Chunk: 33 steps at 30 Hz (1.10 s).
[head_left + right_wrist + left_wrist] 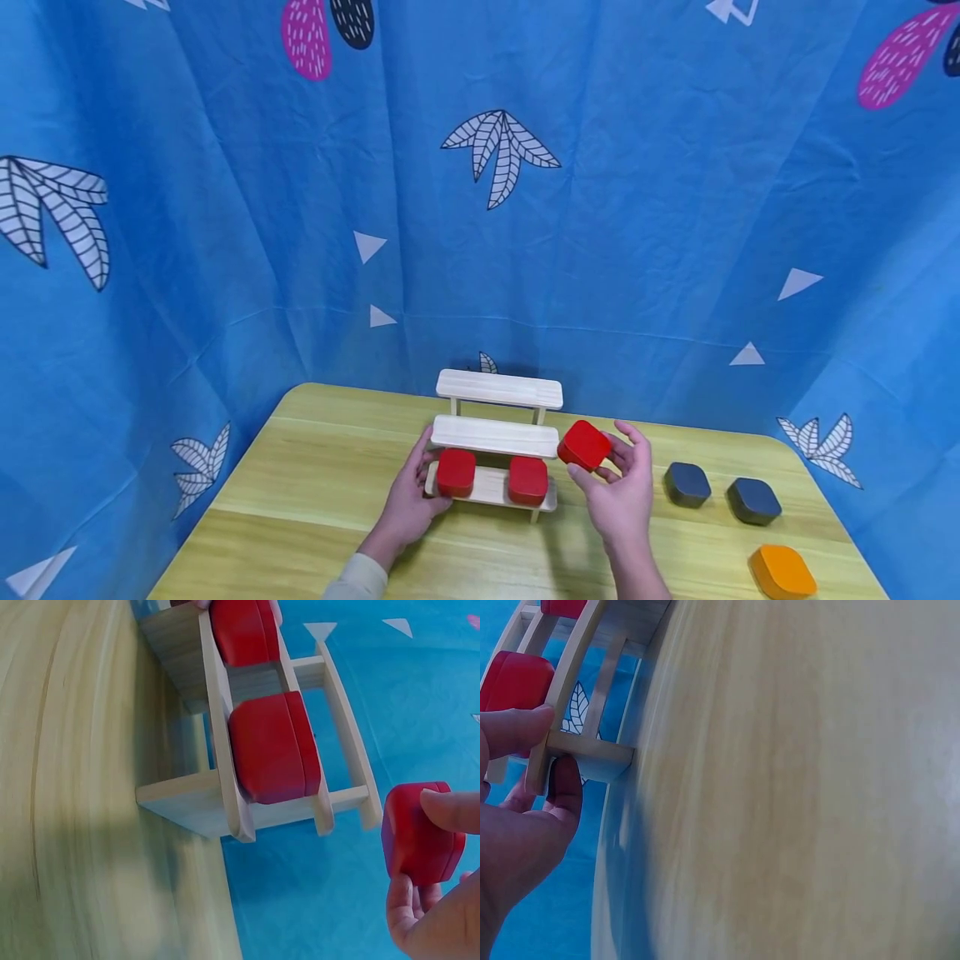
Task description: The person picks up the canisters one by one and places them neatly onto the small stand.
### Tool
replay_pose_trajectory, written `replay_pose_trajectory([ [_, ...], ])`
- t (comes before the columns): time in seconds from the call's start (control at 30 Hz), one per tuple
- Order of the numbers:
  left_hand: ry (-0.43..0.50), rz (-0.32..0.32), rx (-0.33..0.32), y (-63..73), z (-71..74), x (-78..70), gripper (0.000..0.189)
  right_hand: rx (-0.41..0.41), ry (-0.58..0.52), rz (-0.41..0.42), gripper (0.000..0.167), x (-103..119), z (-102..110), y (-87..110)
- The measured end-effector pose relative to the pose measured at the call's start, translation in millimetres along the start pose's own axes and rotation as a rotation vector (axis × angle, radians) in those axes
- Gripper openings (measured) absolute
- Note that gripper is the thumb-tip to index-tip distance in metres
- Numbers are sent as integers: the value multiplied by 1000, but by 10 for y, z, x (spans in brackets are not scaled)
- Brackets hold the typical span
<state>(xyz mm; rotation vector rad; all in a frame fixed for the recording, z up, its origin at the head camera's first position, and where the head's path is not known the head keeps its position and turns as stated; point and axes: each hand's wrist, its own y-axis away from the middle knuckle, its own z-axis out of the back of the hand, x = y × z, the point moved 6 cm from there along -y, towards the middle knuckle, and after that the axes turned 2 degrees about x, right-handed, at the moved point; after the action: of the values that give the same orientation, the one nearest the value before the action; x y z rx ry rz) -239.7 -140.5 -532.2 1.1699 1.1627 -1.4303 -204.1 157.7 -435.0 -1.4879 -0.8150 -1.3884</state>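
Note:
A small wooden stand [495, 437] with three stepped shelves stands on the table. Two red boxes with rounded corners sit on its lowest shelf, a left box [456, 472] and a right box [528, 480]. My left hand [411, 502] grips the left end of that shelf, thumb beside the left box; the left wrist view shows its fingers [568, 787] curled under the board. Off the stand's right side, my right hand [624, 492] holds a third red box [421, 834] between thumb and fingers, tilted and raised beside the middle shelf.
Right of the right hand lie two dark grey boxes, one nearer [687, 485] and one farther right [753, 501]. An orange box [782, 572] is closer to the front right edge. Behind the wooden table [300, 483] hangs a blue patterned curtain [645, 250].

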Motion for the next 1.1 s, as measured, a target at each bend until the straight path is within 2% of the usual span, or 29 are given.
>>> replay_pose_trajectory([
  [0.23,18,10,0,-3,14,32,118,32,-5,-1,87,-3,-78,7],
  [0.8,-1,-12,3,9,2,-26,115,85,-7,9,87,-9,-256,-15],
  [1.1,2,5,0,2,4,-18,116,131,1,9,88,-1,-376,-18],
])
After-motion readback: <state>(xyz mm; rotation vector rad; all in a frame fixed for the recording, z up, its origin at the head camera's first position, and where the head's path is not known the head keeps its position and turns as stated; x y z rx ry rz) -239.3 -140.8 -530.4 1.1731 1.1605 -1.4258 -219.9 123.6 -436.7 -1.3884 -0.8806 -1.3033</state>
